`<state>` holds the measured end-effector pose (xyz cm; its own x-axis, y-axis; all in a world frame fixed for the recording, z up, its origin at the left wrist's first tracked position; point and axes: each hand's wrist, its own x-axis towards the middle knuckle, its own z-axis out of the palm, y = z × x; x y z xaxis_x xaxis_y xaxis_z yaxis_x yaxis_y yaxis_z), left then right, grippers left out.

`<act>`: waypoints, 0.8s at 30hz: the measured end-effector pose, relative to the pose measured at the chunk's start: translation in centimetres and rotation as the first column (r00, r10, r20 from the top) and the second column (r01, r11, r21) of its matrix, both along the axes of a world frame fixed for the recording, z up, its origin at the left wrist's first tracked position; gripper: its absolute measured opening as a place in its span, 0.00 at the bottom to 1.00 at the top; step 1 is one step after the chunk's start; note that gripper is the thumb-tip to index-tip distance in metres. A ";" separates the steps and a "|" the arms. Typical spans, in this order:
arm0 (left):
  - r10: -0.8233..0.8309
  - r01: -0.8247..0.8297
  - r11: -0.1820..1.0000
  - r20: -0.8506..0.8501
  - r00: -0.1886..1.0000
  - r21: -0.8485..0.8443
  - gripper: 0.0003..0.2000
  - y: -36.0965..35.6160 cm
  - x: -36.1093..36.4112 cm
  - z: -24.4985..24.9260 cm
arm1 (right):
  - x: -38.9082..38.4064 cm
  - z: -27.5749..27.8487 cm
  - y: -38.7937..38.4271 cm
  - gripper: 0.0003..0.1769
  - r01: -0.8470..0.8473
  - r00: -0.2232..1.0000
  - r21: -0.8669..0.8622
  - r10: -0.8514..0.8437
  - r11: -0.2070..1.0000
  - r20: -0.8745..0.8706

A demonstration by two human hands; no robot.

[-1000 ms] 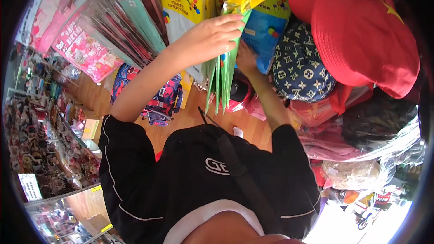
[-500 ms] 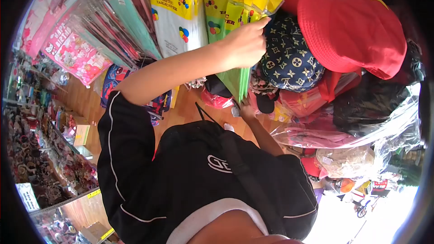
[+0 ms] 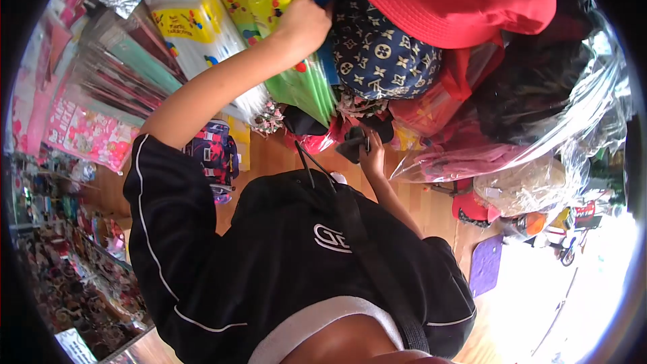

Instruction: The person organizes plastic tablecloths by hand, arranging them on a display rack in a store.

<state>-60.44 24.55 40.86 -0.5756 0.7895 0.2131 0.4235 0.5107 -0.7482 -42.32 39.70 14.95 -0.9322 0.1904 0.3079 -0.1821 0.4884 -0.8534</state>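
Observation:
My left hand [image 3: 304, 23] is raised at the upper middle, fingers closed at the top edge of a green plastic tablecover packet [image 3: 301, 89] with a yellow header. The packet hangs beside a white tablecover packet [image 3: 195, 30]. Lower down, my right hand [image 3: 373, 154] is wrapped around a small dark flat object [image 3: 351, 146], whose kind I cannot make out. To the right of my left hand are a navy patterned cap [image 3: 385, 50] and a red cap [image 3: 465, 0].
Pink birthday packets [image 3: 91, 131] and other plastic-wrapped goods hang at left. A dark patterned backpack [image 3: 214, 155] is below them. Bagged goods [image 3: 532, 114] in clear plastic crowd the right. A purple mat [image 3: 486, 265] lies on the wooden floor [image 3: 266, 156] near the bright doorway.
The view has shifted, so the display sits further left and higher. My right hand was near the green packet's lower end; now it is apart from it, the dark object showing more.

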 end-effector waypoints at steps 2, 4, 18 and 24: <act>-0.037 0.038 0.998 -0.015 0.999 0.040 0.20 0.1 -0.6 -0.1 | -1.0 0.0 -0.1 0.25 0.039 0.998 0.007 -0.038 0.999 -0.046; 0.036 -0.049 0.996 0.170 0.985 0.072 0.18 1.1 -0.6 0.7 | -1.8 2.3 -0.7 0.24 0.015 0.997 -0.088 -0.022 0.996 -0.077; 0.043 -0.071 0.980 0.149 0.988 0.186 0.06 0.7 1.4 0.4 | -3.0 2.2 -1.7 0.17 0.037 0.996 -0.213 -0.052 0.976 -0.066; -0.135 0.102 0.964 0.120 0.984 0.247 0.05 -4.8 5.7 2.6 | -2.4 8.5 -2.5 0.24 -0.075 0.864 -0.057 0.036 0.996 -0.502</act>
<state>-54.76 19.73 43.45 -0.5170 0.7896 0.3306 0.5802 0.6072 -0.5428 -44.76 37.16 23.48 -0.6668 0.1827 0.7225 -0.6183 0.4054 -0.6733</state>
